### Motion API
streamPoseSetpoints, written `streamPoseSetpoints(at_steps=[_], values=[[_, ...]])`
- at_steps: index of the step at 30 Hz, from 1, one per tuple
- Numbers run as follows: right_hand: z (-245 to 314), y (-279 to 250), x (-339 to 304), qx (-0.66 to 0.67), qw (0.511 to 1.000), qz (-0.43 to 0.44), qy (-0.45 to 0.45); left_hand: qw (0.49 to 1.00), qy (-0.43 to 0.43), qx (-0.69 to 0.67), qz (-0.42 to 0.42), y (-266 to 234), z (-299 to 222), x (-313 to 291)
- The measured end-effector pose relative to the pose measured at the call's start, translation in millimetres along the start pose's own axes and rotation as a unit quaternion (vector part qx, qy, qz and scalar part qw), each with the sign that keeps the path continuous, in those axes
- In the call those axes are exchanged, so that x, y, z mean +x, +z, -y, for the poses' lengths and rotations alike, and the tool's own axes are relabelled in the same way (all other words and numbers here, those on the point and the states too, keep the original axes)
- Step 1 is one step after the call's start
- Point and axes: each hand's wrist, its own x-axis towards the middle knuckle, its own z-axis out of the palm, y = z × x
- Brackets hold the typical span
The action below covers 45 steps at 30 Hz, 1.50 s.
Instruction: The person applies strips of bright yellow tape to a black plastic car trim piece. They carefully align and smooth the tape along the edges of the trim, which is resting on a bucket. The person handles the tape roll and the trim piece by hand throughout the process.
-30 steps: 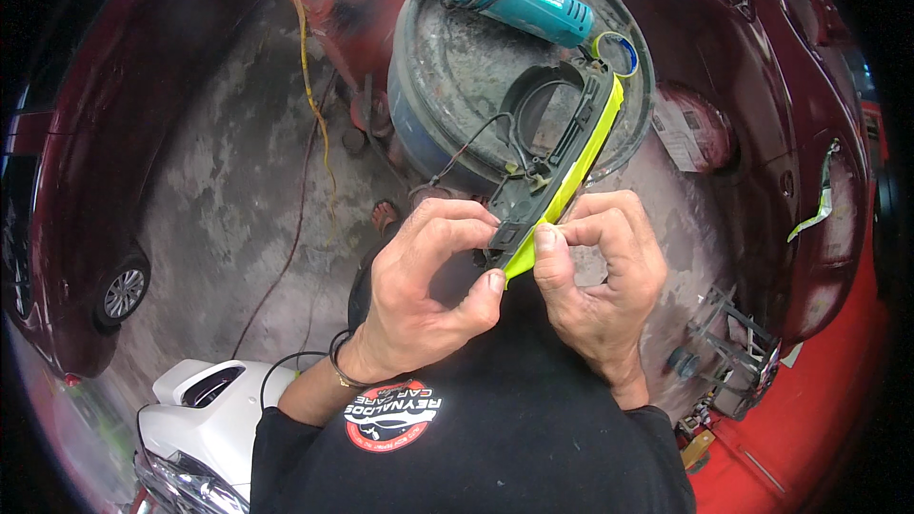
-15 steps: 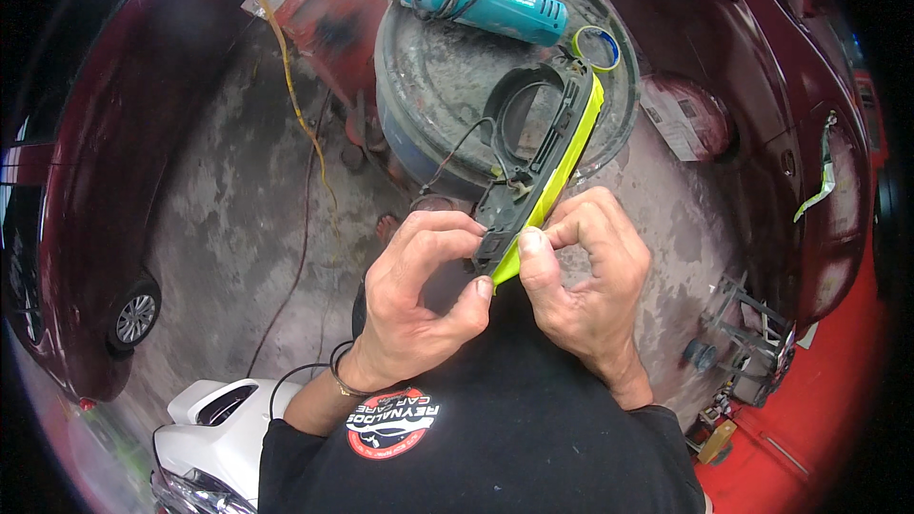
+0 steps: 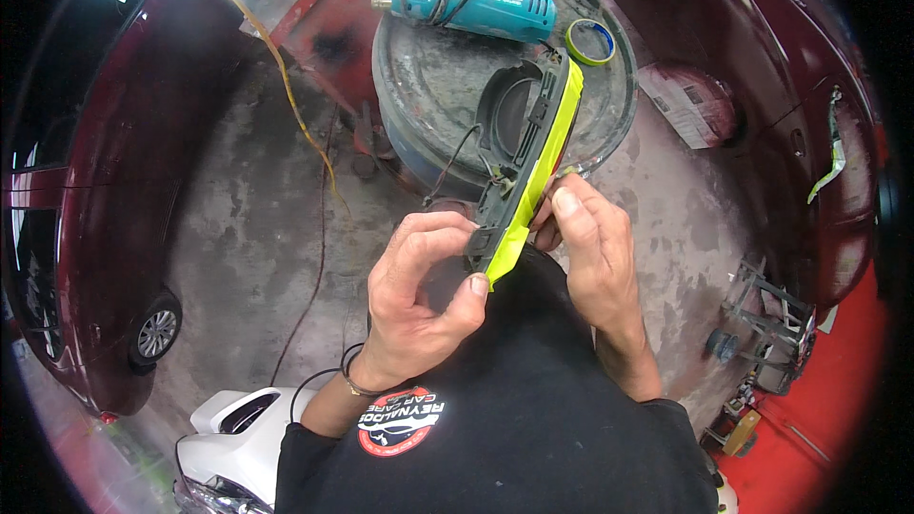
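A long black plastic car part [image 3: 519, 138], with a round opening and a thin wire, has bright yellow-green masking tape [image 3: 538, 176] stuck along its right edge. Its near end is pinched between the thumb and fingers of my left hand [image 3: 419, 281]. My right hand [image 3: 600, 257] is closed beside the taped edge, thumb against the fingers. A small yellowish bit shows at its fingertips; what they grip is mostly hidden. The part's far end reaches over a round drum top [image 3: 419, 109]. There lie a roll of tape [image 3: 592, 42] and a teal heat gun [image 3: 476, 8] wrapped in its cord.
Dark red cars stand at left [image 3: 114, 133] and right [image 3: 752, 67], the right one with papered and taped areas. A white motorcycle [image 3: 238, 447] is at lower left. A yellow hose [image 3: 286, 76] hangs beside the drum; a metal frame [image 3: 766, 324] stands at lower right.
My right hand has moved from the near end of the tape outward and up along the part's right side. My left hand keeps its pinch. The part has tilted slightly.
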Motion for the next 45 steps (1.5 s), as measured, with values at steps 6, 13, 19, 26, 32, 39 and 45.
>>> streamPoseSetpoints(at_steps=[6,13,19,26,32,39,45], values=[[-9,16,-4,0.028,0.999,0.011,-0.019,0.999,-0.001,-0.038,0.037,-3,1,1],[-9,15,13,0.042,0.998,0.038,0.024,0.991,-0.068,-0.117,-0.019,-5,1,5],[-13,27,14,-0.006,0.996,0.076,-0.046,0.974,-0.131,-0.169,-0.067,-19,5,-5],[-18,36,11,-0.061,0.990,0.104,-0.077,0.917,-0.232,-0.293,-0.138,-18,7,-19],[-24,33,10,-0.119,0.978,0.090,-0.144,0.973,-0.199,-0.108,-0.053,-16,7,-8],[-42,1,-17,-0.017,0.999,0.009,0.029,0.962,-0.211,-0.161,-0.070,-11,16,-13],[-90,-15,-36,0.198,0.958,0.016,0.206,0.943,-0.222,-0.242,-0.051,-1,28,-13]])
